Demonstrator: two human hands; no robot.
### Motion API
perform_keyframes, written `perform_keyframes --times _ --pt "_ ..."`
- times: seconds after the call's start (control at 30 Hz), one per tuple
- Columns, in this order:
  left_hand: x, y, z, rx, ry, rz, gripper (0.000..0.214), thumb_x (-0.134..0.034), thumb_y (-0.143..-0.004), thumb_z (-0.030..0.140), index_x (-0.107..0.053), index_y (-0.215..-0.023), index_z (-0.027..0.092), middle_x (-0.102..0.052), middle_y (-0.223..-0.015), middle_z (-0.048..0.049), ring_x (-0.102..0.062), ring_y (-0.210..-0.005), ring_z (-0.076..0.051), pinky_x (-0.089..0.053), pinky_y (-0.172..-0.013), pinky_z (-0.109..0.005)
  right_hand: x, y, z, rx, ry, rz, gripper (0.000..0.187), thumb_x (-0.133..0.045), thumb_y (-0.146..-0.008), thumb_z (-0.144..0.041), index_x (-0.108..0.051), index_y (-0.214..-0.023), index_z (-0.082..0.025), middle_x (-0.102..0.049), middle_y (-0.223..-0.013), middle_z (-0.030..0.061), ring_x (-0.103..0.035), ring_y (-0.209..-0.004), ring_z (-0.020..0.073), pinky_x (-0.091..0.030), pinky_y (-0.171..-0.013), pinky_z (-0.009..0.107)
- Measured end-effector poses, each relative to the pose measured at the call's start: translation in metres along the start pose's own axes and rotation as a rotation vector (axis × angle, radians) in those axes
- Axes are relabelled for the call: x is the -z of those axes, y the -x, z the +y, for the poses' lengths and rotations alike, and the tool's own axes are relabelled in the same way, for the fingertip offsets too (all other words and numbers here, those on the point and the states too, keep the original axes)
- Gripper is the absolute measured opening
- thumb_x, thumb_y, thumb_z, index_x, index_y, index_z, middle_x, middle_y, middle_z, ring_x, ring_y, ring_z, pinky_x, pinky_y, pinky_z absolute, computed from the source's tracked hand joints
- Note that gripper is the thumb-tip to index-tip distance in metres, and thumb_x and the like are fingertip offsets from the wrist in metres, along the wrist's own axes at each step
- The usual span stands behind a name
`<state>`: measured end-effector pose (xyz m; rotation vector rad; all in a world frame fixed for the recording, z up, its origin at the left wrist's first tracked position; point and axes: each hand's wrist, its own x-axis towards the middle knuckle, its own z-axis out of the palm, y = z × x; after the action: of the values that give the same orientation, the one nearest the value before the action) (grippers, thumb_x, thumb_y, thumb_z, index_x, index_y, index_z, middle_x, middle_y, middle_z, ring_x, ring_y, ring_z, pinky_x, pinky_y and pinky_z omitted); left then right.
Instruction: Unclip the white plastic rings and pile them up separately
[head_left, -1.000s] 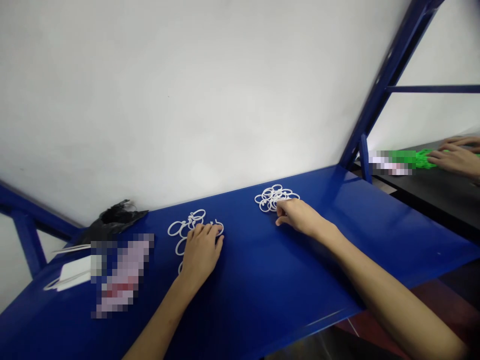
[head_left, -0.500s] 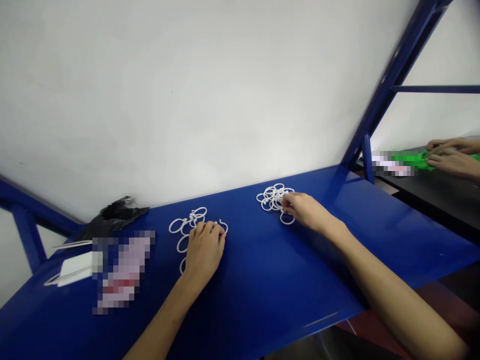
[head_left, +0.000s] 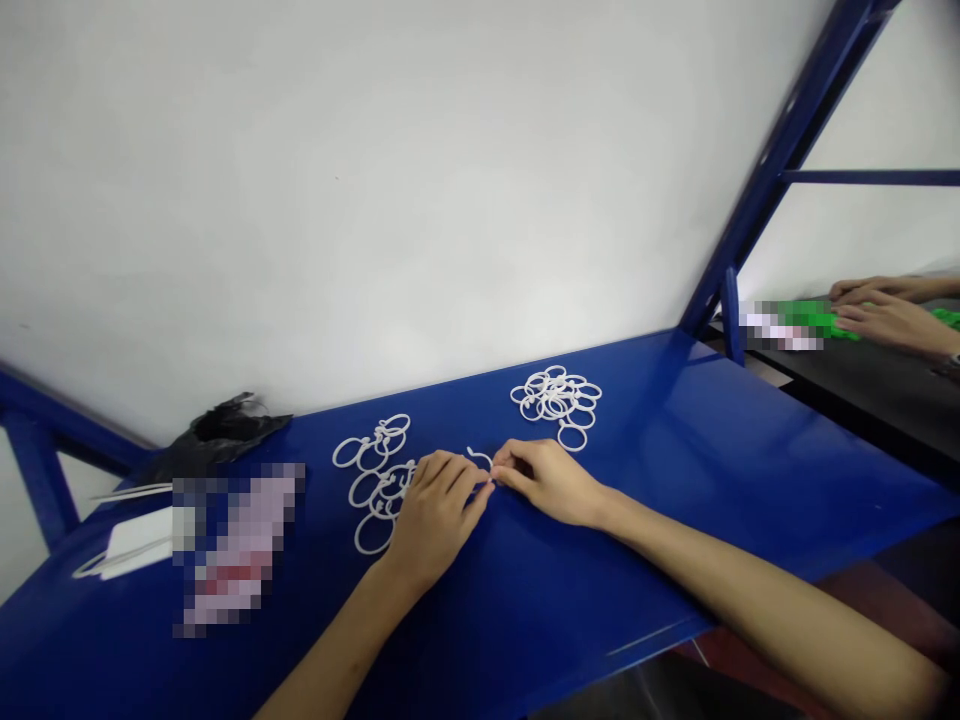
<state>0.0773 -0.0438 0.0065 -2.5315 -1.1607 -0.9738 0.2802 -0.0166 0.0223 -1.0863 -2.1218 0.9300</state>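
White ring [head_left: 478, 456] pinched btwn L hand [head_left: 435, 510] & R hand [head_left: 551, 482] fingertips.

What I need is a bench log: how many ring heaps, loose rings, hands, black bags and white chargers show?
Ring heaps: 2, left heap and right heap
Rings apart: 1, the loose ring
Hands: 4, left hand, right hand, co-worker's hands
Bags: 1, the black bag
Chargers: 1, the white charger
Total: 9

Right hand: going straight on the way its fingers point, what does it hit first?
Likely the left hand, just ahead of the right hand; both seem to pinch one ring between them.
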Motion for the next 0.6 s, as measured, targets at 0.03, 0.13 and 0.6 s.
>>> perform_keyframes --times 0.03,0.13,0.6 --pt "-0.0008 0.0004 -0.0004 -0.006 0.012 -0.006 0.005 -0.058 -0.093 0.02 -0.062 -0.09 0.02 -0.068 -0.086 -0.002 -0.058 -0.087 -0.019 -0.045 -0.083 -0.035 -0.004 0.0005 0.0 -0.015 -0.033 0.011 0.016 -0.055 -0.096 -0.03 -0.066 -0.094 -0.017 -0.068 -0.075 -0.0006 -0.06 -0.064 0.011 -0.044 -0.061 0.023" --pt "-0.0016 0.0008 -0.0004 -0.029 0.029 -0.021 0.007 -0.057 -0.094 0.018 -0.062 -0.089 0.02 -0.067 -0.085 -0.0014 -0.057 -0.085 -0.018 -0.046 -0.081 -0.034 -0.0082 0.0007 0.0011 -0.058 -0.165 0.034 0.016 -0.053 -0.096 -0.029 -0.063 -0.098 -0.017 -0.067 -0.075 -0.0003 -0.061 -0.064 0.0112 -0.046 -0.061 0.024" --pt "0.0017 -0.0034 -0.0015 0.355 0.383 0.017 0.015 -0.058 -0.094 0.034 -0.069 -0.096 0.024 -0.067 -0.086 0.0006 -0.063 -0.074 -0.014 -0.052 -0.071 -0.028 -0.0025 0.0033 -0.0014 0.032 -0.236 -0.058 0.016 -0.057 -0.095 -0.03 -0.066 -0.091 -0.017 -0.066 -0.072 -0.0006 -0.056 -0.06 0.0099 -0.044 -0.059 0.022"
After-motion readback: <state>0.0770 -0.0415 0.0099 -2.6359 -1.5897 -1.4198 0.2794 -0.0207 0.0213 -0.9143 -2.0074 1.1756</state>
